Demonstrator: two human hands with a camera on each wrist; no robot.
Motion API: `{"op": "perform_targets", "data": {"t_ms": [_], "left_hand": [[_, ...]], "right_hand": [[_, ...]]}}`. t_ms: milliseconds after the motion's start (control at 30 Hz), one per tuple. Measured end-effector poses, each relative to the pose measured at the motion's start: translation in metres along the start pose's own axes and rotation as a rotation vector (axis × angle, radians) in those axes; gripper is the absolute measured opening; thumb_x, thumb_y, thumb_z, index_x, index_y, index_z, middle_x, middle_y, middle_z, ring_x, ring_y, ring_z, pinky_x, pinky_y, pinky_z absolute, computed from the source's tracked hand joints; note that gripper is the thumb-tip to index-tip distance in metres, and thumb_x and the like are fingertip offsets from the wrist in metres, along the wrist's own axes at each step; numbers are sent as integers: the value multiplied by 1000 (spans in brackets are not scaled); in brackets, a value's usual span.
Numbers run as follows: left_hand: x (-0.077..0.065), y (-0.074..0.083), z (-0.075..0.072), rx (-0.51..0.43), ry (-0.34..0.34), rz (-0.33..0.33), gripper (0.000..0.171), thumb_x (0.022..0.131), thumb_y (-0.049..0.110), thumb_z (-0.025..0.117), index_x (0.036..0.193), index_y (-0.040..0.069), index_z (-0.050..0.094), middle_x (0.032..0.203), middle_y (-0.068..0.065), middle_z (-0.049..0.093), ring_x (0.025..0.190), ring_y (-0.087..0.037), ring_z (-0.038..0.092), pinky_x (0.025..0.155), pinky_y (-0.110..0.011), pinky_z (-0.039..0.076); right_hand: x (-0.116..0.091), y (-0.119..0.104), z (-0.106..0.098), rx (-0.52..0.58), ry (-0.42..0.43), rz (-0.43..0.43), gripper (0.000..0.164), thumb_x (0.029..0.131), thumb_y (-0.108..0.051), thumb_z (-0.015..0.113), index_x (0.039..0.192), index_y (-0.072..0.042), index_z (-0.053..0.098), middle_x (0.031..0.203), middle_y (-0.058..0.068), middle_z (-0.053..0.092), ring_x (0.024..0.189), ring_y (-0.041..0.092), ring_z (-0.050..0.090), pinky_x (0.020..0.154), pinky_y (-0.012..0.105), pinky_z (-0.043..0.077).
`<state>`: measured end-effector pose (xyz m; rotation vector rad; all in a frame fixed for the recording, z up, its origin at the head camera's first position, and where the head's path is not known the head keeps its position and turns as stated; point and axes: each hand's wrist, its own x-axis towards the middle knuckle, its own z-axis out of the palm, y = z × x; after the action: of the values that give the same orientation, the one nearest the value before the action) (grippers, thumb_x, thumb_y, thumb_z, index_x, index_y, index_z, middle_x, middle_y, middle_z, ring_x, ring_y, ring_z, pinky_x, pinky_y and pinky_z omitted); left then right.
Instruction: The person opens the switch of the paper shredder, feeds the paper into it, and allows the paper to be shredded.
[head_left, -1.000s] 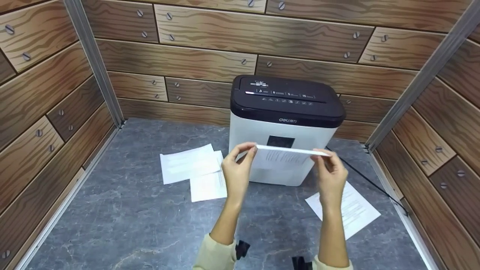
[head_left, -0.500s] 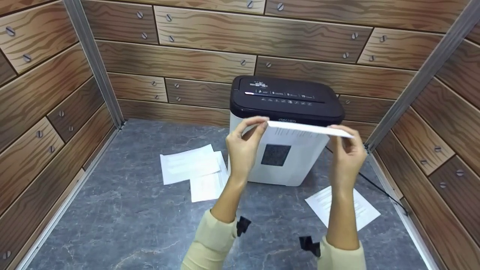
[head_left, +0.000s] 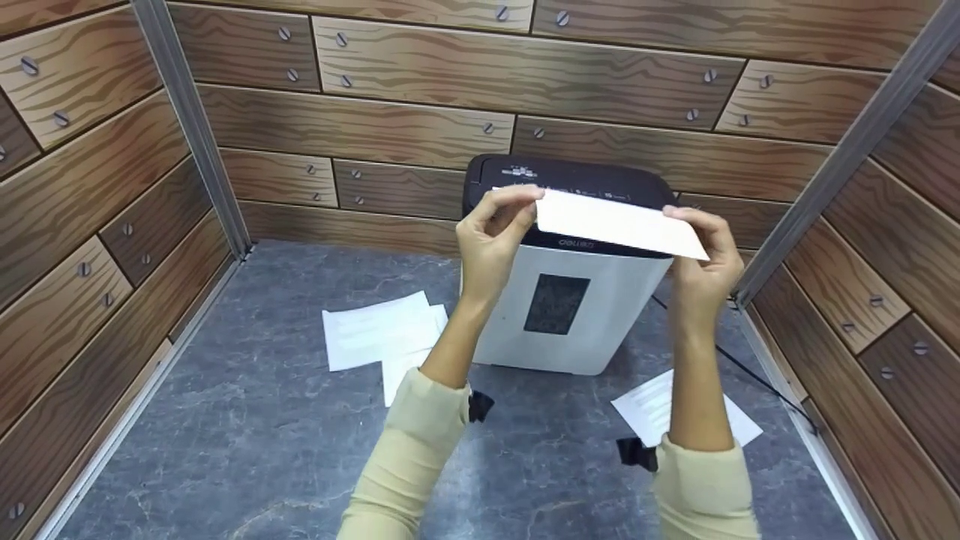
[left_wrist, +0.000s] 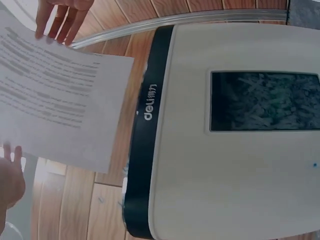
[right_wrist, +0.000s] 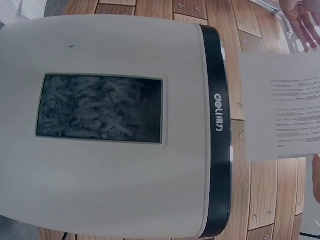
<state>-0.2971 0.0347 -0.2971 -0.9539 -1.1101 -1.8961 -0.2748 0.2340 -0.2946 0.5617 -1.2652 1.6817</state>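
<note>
Sheet (head_left: 622,223): raised higher since half a second ago and tipped so its plain face shows to me; it spans my two grips, above the lid (head_left: 592,172) of the shredder (head_left: 611,307), not touching it
Left grip (head_left: 491,240): pinching the sheet's left edge
Right grip (head_left: 709,247): pinching its right edge
Sheet to lid: low edge just over the lid, roughly along its length, print lines running down towards it; which side is longer I cannot tell, and neither grip is plainly nearer
Window (right_wrist: 100,107): shreds behind it
Loose papers (head_left: 375,334): on the grey surface (head_left: 247,435), left of the shredder
</note>
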Motion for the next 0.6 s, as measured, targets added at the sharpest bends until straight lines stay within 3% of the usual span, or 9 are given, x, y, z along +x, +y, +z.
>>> {"op": "perform_targets", "data": {"t_ms": [167,267,433,600], "left_hand": [[3,-18,-5,-40,-6,4,12,81,-13,59,91,-19,57,95,-14,65,97,-23,59,90,-46,44],[0,-28,-8,-46,12,-24,12,81,-15,59,91,-20,57,93,-9,66,98,-22,59,92,-45,43],[-4,-38,-10,2,43,-94,12,81,-13,59,92,-19,58,92,-17,66,97,-21,60,90,-45,44],[-5,-37,-6,75,81,-179,11,82,-13,59,93,-17,60,93,-21,65,92,-21,62,85,-45,48]], "right_hand": [[5,16,-3,-26,-27,-59,11,76,20,57,87,18,58,89,18,64,92,30,58,85,34,46],[3,25,-5,-11,-31,-38,12,76,21,56,87,17,58,89,17,64,92,29,59,85,34,46],[2,36,-8,14,-30,10,12,78,19,57,90,16,60,90,17,65,90,26,59,81,30,47],[3,41,-10,-1,-22,73,11,81,15,58,91,13,62,91,16,66,88,23,60,78,27,47]]}}
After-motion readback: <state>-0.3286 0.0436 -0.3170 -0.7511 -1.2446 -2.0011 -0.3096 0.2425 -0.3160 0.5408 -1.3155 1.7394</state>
